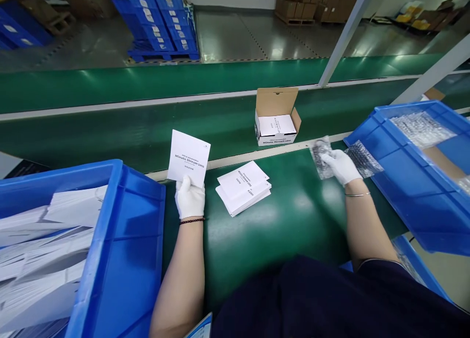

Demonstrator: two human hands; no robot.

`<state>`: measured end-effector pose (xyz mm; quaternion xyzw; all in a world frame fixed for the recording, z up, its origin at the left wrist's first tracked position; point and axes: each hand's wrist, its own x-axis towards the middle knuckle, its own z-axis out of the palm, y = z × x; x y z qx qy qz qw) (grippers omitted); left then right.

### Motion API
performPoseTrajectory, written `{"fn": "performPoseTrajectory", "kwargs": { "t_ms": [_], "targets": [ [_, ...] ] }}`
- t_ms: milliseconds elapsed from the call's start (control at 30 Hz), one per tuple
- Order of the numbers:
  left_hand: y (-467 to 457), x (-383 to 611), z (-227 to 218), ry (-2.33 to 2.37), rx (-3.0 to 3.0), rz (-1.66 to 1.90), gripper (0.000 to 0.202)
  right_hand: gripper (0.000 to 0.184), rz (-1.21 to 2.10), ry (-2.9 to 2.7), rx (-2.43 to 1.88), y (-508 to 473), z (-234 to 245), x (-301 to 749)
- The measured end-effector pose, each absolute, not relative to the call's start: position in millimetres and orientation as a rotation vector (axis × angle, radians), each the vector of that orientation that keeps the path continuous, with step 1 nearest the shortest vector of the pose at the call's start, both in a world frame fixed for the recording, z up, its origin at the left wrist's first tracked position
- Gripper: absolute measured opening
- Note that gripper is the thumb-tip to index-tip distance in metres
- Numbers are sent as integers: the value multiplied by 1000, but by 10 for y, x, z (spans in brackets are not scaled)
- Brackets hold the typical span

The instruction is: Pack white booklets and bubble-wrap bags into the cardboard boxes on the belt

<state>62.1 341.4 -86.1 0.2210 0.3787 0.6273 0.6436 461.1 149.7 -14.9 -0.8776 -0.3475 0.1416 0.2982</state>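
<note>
My left hand [190, 199], in a white glove, grips a white printed booklet [189, 156] by its lower edge, thumb on the front cover. To the right of it, a small fanned stack of the same booklets [244, 187] lies on the green table [286, 230]. My right hand [341, 166], also gloved, is closed on a clear bubble-wrap bag [321, 156]; what the bag contains cannot be made out. Just beyond that hand, another bubble-wrap bag [363, 159] lies against the right bin. An open carton [276, 120] with a booklet on top stands on the green conveyor.
At the left a blue bin [121, 240] holds many booklets. On the right, a tilted blue bin [411, 201] contains bubble-wrap bags [422, 127]. A slanted metal post [345, 34] rises behind the conveyor [147, 120]. Stacked blue crates [157, 22] stand on the floor beyond.
</note>
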Motion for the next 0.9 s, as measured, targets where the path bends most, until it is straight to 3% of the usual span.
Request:
{"fn": "performPoseTrajectory", "kwargs": {
  "t_ms": [100, 233, 367, 900],
  "targets": [
    [3417, 609, -874, 881, 527, 1420, 28, 41, 799, -794, -1740, 1756, -241, 4271],
    [3415, 626, -863, 867, 513, 1428, 29, 55, 988, -602, -1350, 1921, -454, 4007],
    [3381, 694, -805, 785, 529, 1458, 30, 60, 1018, -524, -1326, 1896, -586, 3973],
    [3281, 747, -721, 649, 470, 1284, 35, 35, 1032, -408, -1498, 1907, -585, 4038]
  ]
}}
